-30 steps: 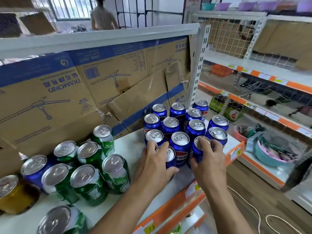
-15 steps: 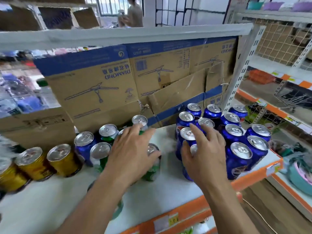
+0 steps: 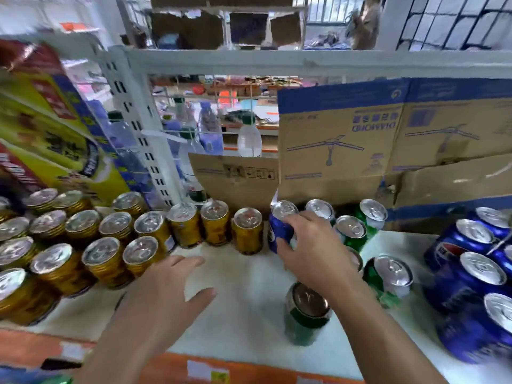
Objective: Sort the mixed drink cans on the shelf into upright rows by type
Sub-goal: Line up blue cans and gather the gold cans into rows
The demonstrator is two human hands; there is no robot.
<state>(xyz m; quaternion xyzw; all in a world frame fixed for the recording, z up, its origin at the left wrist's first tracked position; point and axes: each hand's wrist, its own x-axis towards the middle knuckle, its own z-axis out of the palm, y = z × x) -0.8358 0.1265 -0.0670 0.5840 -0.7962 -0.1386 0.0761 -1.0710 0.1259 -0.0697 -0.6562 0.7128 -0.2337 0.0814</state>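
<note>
Now the right hand is gripping one blue can near the back of the shelf, while the left hand is hovering with fingers spread, holding nothing. At least four green cans are standing around it, at least fifteen gold cans to the left, and at least four more blue cans far right.

12 o'clock: cardboard carton with blue band, print upside down, fan line drawing | 2 o'clock: second like carton | centre: low brown carton | behind it: clear bottle, green cap | 9 o'clock: yellow-and-red printed carton, blurred | 10 o'clock: perforated white upright | 6 o'clock: orange price strip | 1 o'clock: barred window
</note>
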